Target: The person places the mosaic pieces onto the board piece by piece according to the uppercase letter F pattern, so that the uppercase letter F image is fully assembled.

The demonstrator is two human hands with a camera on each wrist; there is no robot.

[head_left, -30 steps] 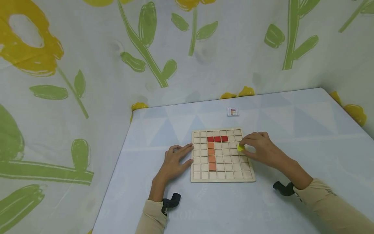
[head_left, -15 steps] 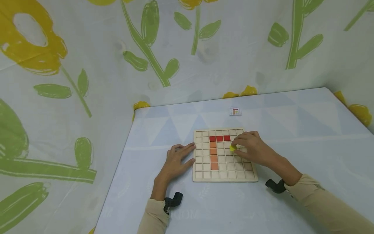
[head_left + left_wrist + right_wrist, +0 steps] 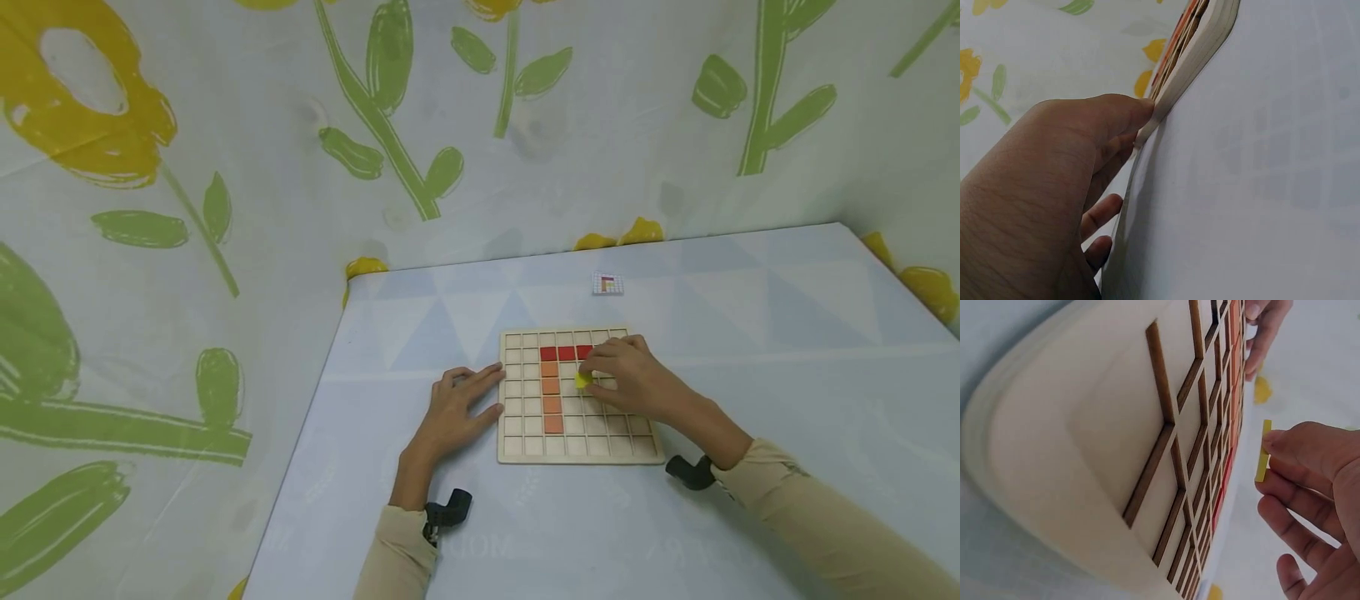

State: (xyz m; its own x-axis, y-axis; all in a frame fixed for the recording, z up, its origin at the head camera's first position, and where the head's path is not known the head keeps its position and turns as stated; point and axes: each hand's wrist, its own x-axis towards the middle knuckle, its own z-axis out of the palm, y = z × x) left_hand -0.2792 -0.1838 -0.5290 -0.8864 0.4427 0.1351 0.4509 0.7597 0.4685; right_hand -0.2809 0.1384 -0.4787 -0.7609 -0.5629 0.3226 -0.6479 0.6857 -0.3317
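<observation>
A wooden grid board (image 3: 527, 454) lies flat on the table. In it sit a row of red tiles (image 3: 566, 353) and, below the row's left end, a column of orange tiles (image 3: 551, 386). My right hand (image 3: 626, 379) pinches a thin yellow square tile (image 3: 582, 380) between thumb and fingers, over the board just below the red row. The right wrist view shows the yellow tile (image 3: 1264, 451) edge-on, raised off the grid. At the board's left edge, the thumb and fingertips of my left hand (image 3: 452, 417) touch the rim (image 3: 1194, 59), fingers spread and fairly straight.
A small card (image 3: 607, 284) with a coloured grid pattern lies on the table (image 3: 420, 325) behind the board. Flower-printed cloth walls (image 3: 300, 192) stand along the table's far and left sides. Dark devices are strapped to both wrists.
My right hand has carried the yellow tile leftward across the board, from its right edge to below the red row. The left hand stays at the left edge. The head view has shifted slightly.
</observation>
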